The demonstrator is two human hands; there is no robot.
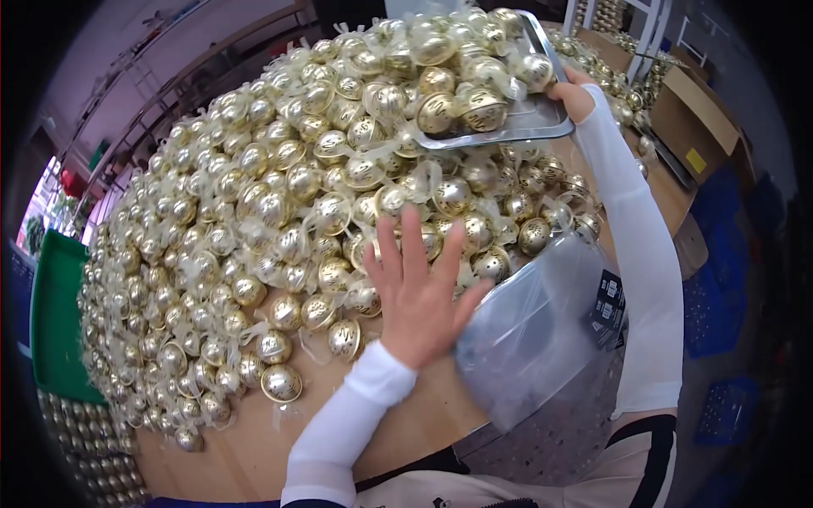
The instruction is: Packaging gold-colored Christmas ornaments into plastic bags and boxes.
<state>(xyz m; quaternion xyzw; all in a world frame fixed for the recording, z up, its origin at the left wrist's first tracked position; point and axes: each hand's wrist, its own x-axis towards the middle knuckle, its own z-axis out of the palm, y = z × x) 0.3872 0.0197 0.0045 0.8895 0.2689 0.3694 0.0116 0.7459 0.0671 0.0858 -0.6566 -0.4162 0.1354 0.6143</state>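
A large heap of gold ball ornaments (303, 181) with pale translucent ribbons spreads over the brown tabletop. My left hand (417, 296) is open above the heap's near side, fingers spread, holding nothing. Up at the far right, my right hand (574, 95) grips the edge of a shiny metal tray (542, 127). Several gold balls sit on that tray, and its far side rests against or over the heap; whether it touches cannot be seen. Just right of my left hand lies a clear plastic bag (529, 330) with a black printed label, hanging over the table's edge.
A green tray (61, 317) stands at the left. Below it are rows of gold balls (89, 449). An open cardboard box (696, 118) and more gold balls are at the far right, with blue crates (716, 279) on the floor. The table's near edge (406, 457) runs before me.
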